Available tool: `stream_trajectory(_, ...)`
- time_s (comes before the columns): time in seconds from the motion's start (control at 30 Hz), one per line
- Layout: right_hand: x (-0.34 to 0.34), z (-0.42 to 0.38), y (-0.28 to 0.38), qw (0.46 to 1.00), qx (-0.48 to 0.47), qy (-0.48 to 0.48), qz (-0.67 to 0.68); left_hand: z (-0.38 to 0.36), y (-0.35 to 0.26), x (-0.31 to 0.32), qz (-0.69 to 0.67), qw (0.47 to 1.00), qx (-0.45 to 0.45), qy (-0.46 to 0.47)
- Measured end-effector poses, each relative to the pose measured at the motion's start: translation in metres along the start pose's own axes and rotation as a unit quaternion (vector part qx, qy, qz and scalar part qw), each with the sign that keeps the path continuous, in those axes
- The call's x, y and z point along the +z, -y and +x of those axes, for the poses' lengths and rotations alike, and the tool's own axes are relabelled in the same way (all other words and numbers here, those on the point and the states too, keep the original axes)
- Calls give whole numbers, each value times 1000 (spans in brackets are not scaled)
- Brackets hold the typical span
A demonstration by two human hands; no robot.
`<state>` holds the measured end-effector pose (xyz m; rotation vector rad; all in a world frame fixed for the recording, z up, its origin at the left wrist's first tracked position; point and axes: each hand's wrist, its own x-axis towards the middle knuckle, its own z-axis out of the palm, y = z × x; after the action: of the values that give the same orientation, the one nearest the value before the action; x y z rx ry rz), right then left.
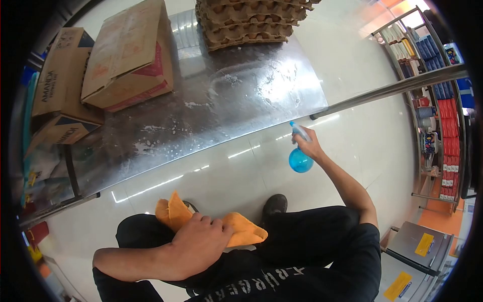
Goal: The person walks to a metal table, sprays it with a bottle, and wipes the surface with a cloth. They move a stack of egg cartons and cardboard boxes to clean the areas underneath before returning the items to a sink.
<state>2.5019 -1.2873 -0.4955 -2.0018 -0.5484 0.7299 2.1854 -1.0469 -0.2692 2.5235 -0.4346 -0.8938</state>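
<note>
A blue round spray bottle [301, 160] with a white and blue nozzle is held by its neck in my right hand [309, 143], just off the front edge of a metal table [201, 118]. The nozzle points toward the table. Wet patches and droplets lie on the metal surface. My left hand [202, 245] is closed on an orange cloth [246, 229] near my lap, and the cloth's ends stick out on both sides of the fingers.
Cardboard boxes [126, 55] stand on the table's left part. Stacked egg trays [249, 22] sit at its far edge. A metal rail [392, 90] runs right from the table's corner toward stocked shelves [427, 65]. Grey cabinets [420, 244] stand at lower right.
</note>
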Motion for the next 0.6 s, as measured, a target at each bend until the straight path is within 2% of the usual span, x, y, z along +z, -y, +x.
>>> stream_trajectory(0.1,2,-4,2,1000,12,8,27,-1,-1,0,1,1000,-5,-4)
stream_trajectory(0.2,6,-1,8,996,-88,-22,-2,-2,-2,1,5,1000,-7,-11)
stream_trajectory(0.3,2,1,6,999,5,31,-17,-2,-2,1,4,1000,-7,-15)
stream_trajectory(0.4,11,3,20,997,-30,47,-46,-2,-1,1,2,1000,-7,-15)
stream_trajectory(0.6,15,4,42,990,-39,96,-99,-1,1,1,-8,1000,-9,-12)
